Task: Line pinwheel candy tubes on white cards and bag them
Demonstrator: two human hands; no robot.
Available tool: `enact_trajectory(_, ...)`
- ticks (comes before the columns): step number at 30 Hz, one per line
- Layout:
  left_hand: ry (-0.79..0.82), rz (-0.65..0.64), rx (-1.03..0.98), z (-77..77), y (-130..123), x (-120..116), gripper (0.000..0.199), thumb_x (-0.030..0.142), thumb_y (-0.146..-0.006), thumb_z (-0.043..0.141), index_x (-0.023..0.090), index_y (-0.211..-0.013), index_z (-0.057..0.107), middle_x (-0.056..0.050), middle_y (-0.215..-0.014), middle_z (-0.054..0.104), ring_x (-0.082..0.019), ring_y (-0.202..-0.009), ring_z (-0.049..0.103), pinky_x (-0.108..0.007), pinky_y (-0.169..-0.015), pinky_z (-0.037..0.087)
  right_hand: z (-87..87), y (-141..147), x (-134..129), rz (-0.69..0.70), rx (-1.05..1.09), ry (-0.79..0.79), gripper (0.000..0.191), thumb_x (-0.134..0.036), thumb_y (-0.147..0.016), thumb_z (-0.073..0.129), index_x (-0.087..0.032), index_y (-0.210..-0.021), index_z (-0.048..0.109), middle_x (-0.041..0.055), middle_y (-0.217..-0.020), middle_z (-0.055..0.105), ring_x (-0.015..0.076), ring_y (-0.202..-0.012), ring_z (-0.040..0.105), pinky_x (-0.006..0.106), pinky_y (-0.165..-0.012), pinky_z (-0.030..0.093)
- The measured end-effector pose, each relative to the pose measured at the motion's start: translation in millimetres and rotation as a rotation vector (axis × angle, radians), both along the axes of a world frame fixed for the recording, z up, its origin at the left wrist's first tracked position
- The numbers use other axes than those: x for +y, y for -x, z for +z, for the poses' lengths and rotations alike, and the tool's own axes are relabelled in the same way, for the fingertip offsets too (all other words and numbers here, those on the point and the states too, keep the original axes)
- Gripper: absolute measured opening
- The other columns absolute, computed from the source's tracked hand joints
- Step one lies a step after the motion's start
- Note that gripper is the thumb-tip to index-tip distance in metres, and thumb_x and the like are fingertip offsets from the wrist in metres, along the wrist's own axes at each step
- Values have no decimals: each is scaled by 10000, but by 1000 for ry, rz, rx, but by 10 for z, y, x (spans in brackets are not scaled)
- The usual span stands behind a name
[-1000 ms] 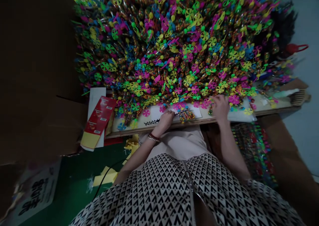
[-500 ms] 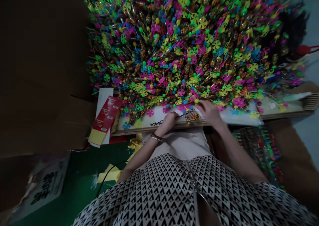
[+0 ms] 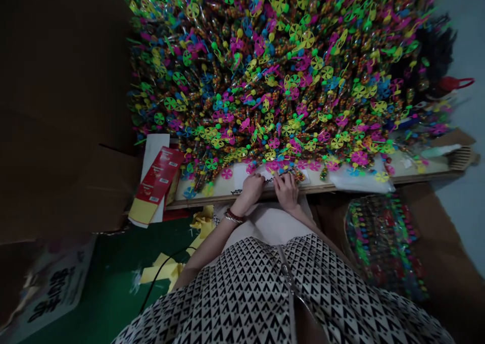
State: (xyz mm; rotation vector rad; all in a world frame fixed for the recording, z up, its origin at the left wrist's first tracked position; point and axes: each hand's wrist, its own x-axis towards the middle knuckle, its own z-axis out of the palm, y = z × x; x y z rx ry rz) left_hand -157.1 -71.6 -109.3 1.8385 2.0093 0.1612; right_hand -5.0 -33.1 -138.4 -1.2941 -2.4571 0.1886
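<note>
The heap of bead-filled pieces with coloured pinwheel tops (image 3: 265, 86) fills the upper middle of the frame, so by the look of it you have far more left than done. Below the heap, the bench (image 3: 223, 188) runs across the middle of the frame, its front strip carrying your work. In the lower right, bundles in clear wrapping (image 3: 379, 233) may be finished stock, but you cannot confirm that from here. Your left hand (image 3: 253, 188) is at the centre, its fingers curled closed and apparently pinching the black toothed strip (image 3: 237, 191), which lies near the bench's front edge. Your right hand (image 3: 287, 190) is just to the right, fingers bent down at the strip; whether they pinch anything, you cannot tell. Just past your right fingers, a small bunch of beaded pieces (image 3: 299, 176) shows, partly covered. The strip's left stretch, poking out beyond your left hand, is bare, so this strip looks only part-filled. How many pieces it carries is hidden.
</note>
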Motion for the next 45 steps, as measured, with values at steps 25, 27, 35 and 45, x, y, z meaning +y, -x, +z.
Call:
enact_trajectory(25, 12, 5, -133, 19, -17, 18, 300, 290, -974, 399, 147, -934, 659, -105, -933, 653, -193, -858, 613, -263, -751, 414, 708, -821, 1475, -97, -637, 77, 430, -227, -888, 472, -118, -1290, 364, 199, -1174, 516, 289, -994, 599, 349, -753, 482)
enact_trajectory(27, 6, -4, -125, 15, -18, 26, 298, 288, -972, 401, 149, -929, 661, -104, -928, 655, -193, -853, 611, -265, -756, 415, 695, -759, 1511, -132, -637, 117, 437, -196, -886, 460, -109, -1300, 351, 203, -1151, 532, 271, -951, 618, 349, -757, 481)
enact_trajectory(35, -12, -12, -114, -56, -9, 31, 280, 293, -962, 435, 148, -911, 669, -99, -915, 664, -186, -824, 615, -260, -749, 420, 919, -889, 1550, -73, -488, 124, 551, -211, -862, 497, -148, -1383, 329, 158, -1053, 602, 273, -863, 636, 390, -773, 489)
enact_trajectory(45, -65, -84, -47, -104, 10, 18, 283, 288, -969, 422, 154, -915, 665, -88, -897, 656, -179, -800, 611, -256, -697, 403, 888, -896, 1637, -316, 999, 194, 419, -466, -811, 569, -250, -1144, 435, 5, -901, 577, 146, -657, 596, 322, -627, 518)
